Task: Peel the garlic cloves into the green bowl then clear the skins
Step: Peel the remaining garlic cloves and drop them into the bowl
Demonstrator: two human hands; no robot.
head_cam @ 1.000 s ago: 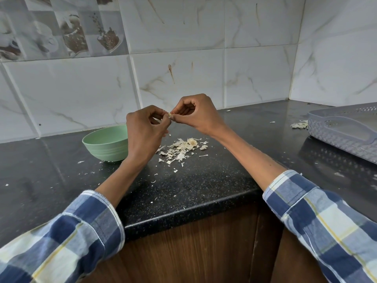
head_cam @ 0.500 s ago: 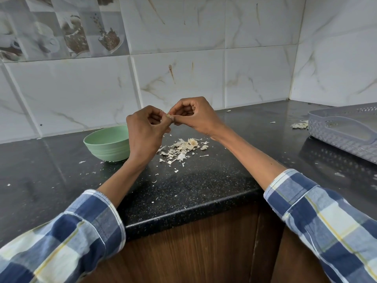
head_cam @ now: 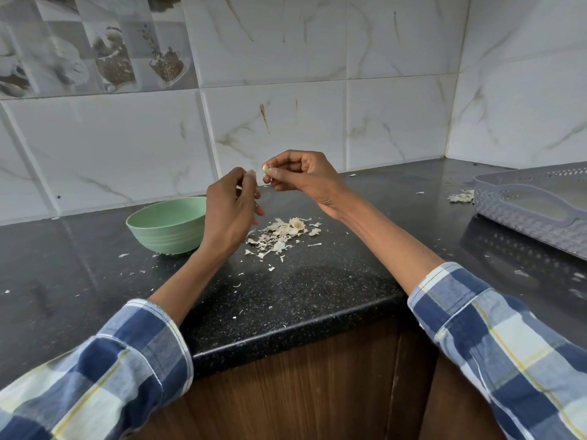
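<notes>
My right hand [head_cam: 305, 177] pinches a garlic clove [head_cam: 265, 168] above the skin pile [head_cam: 283, 235]; my left hand [head_cam: 232, 206] hangs loosely curled beside the green bowl [head_cam: 165, 224].

i'm in a blue, white and grey plaid shirt with thin yellow lines, left sleeve [head_cam: 104, 373] and right sleeve [head_cam: 498, 341] pushed up my forearms.

We see our right hand [head_cam: 305, 176] raised over the black counter [head_cam: 286, 296], pinching a pale garlic clove [head_cam: 265, 168] at its fingertips. Our left hand [head_cam: 230, 211] hangs just beside it, apart, fingers loosely curled. Beneath lies a pile of skins [head_cam: 282, 236], the green bowl [head_cam: 166, 225] to its left, a grey tray [head_cam: 533, 208] far right
</notes>
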